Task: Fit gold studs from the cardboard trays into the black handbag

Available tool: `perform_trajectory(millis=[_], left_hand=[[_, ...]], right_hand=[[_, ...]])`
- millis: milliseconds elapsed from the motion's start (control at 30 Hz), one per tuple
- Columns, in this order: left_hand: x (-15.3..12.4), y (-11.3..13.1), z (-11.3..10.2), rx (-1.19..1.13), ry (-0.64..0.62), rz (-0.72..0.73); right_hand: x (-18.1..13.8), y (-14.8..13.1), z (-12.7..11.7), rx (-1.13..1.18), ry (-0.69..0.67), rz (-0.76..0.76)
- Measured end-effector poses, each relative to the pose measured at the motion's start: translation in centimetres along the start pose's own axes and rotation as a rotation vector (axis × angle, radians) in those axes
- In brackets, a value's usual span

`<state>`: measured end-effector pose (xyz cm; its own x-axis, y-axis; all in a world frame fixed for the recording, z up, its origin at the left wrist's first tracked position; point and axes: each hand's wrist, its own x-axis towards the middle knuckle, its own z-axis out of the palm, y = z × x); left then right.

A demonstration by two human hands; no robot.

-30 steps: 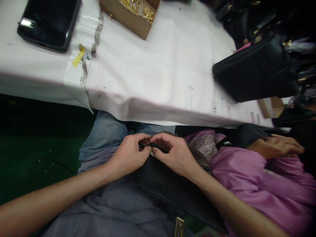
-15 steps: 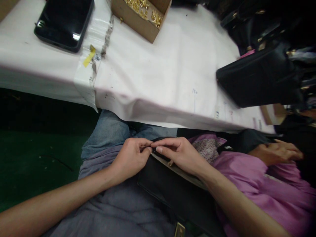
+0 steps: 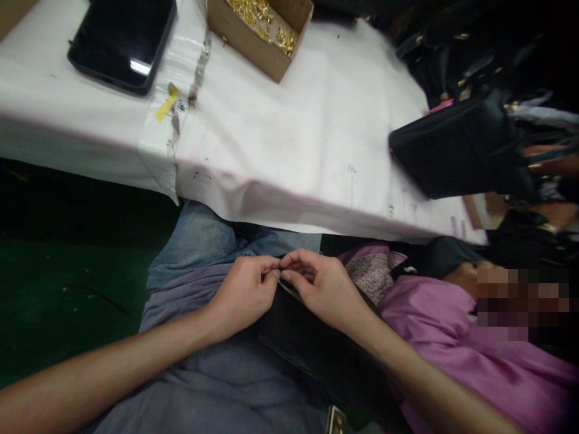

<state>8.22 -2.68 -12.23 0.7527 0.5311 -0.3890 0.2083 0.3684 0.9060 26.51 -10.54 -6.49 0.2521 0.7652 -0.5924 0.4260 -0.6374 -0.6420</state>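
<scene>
Smooth black leather-like bag [image 3: 312, 343] on grey-clothed lap [image 3: 203, 367]. Left hand [image 3: 248, 289]: thumb and forefinger pinching its upper edge. Right hand [image 3: 323, 289]: fingers curled, tips beside the left's; hold unclear. Judged step: fingertip edge work; next move calls for steadying that edge.

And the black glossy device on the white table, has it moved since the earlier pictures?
No. Judged by the yellow strip on the white table, the black glossy device keeps its place, up and left of it; the view itself has shifted.
</scene>
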Motion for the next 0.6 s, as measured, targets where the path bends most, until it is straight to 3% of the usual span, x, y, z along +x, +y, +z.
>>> perform_trajectory(millis=[300,600], left_hand=[[0.2,-0.3,0.4,-0.062,0.022,0.049],[1.1,-0.5,0.5,-0.030,0.054,0.001]], right_hand=[[-0.4,-0.7,1.5,-0.077,0.164,-0.068],[0.2,0.1,1.1,-0.005,0.107,-0.046]])
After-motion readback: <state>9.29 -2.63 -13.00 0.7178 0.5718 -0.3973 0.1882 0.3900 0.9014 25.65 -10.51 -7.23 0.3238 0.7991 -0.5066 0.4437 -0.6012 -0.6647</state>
